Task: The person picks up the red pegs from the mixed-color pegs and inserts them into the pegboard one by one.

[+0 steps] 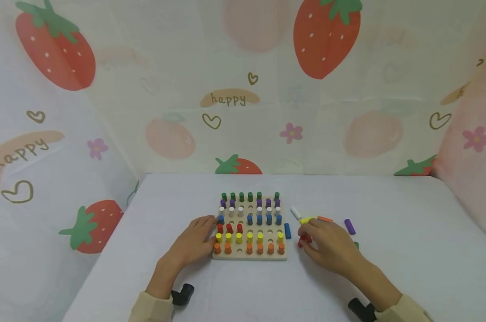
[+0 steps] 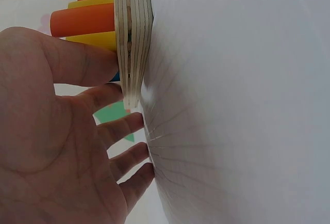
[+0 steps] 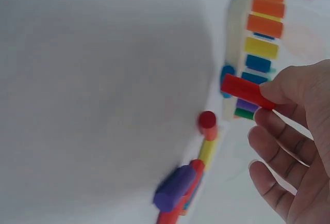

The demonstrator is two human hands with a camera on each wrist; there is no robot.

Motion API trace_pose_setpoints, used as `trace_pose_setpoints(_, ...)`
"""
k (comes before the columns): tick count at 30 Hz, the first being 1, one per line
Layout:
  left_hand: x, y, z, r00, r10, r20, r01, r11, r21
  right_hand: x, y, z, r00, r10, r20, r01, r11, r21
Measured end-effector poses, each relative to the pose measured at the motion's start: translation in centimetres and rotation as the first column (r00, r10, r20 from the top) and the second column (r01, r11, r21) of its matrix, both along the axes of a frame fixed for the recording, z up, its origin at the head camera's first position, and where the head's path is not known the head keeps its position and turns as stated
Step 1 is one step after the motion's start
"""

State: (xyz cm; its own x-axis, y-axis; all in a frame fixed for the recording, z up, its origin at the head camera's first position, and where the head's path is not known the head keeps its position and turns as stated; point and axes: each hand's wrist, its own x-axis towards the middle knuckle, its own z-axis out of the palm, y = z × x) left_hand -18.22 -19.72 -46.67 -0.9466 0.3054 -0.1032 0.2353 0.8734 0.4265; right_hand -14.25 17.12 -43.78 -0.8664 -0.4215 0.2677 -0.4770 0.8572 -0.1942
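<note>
While the white-covered table (image 1: pixel 388 250) takes up most of the scene, the real action is around the wooden pegboard (image 1: pixel 249 256) sitting in the middle of it, already mostly loaded with coloured pegs in rows: green at the back, then purple, white, blue, red, yellow and orange at the front. Several holes are open, most obviously in the red row, which only has three pegs at its left end.

Left hand (image 1: pixel 194 243) is flat-ish against the left edge of the board. In the left wrist view the fingers are spread and fairly straight, with the fingertips (image 2: pixel 135 122) against the plywood edge, so it's bracing the board, not gripping anything.

Right hand (image 1: pixel 327 246) is just right of the board, and the right wrist view shows a red peg (image 3: pixel 247 91) pinched between thumb and fingertip, lifted off the cloth, other fingers loosely curled. So my read is we're at the "just picked one up" stage.

Loose pegs lie beside that hand: a blue one (image 1: pixel 287 230) right next to the board, plus white (image 1: pixel 296 213), yellow (image 1: pixel 306 220), orange (image 1: pixel 325 219) and purple (image 1: pixel 349 226).

Next move, I reckon: stand the red peg upright and line it up over an empty hole in the red row while the left hand keeps the board from sliding.
</note>
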Motion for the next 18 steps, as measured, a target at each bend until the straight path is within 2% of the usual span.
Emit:
trace_pose_setpoints(10, 0.1, -0.2, 0.0, 1.0, 0.001, 0.002, -0.001, 1.0, 0.003, -1.2, -1.4, 1.0, 1.0, 0.027, 0.015, -0.026, 0.999, -0.029)
trace_pose_setpoints(18, 0.0, -0.2, 0.0, 1.0, 0.002, -0.001, -0.002, 1.0, 0.005, -1.8, -2.6, 0.8, 0.997, 0.065, -0.047, -0.067, 0.997, -0.037)
